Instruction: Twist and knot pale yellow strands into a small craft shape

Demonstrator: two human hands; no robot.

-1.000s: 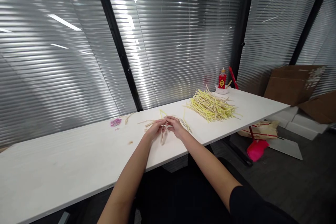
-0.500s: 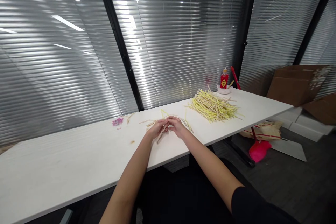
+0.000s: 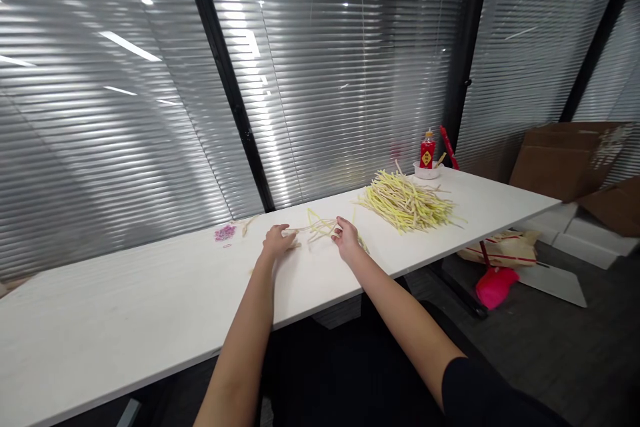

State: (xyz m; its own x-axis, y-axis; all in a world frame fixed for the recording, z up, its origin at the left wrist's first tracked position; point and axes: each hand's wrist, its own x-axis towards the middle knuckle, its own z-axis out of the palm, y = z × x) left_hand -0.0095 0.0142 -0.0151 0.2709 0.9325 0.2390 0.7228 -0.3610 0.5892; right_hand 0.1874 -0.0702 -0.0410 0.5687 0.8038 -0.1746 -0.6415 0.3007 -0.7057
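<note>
My left hand (image 3: 279,241) rests low over the white table, fingers spread, next to a few beige strands (image 3: 295,245). To its right, my right hand (image 3: 347,239) has curled fingers, with thumb and forefinger at the end of a thin pale strand (image 3: 320,236), partly blurred. Between the hands lie several loose thin strands, yellow and beige, crossing one another; a yellow one (image 3: 311,215) bends up behind them. More strand ends show past my right wrist. What the strands are made of is too small to tell.
A big heap of yellow and beige strands (image 3: 407,203) lies to the right. Behind it, a red bottle (image 3: 427,152) stands in a pale bowl (image 3: 425,173). Small pink-purple bands (image 3: 225,233) are piled at left. Blinds border the table (image 3: 150,300); cardboard boxes (image 3: 555,157) stand at right.
My hands were together, fingers pinching pale strands between them. They have parted: the left moved left and opened, the right moved slightly right. The loose strands between them are now exposed.
</note>
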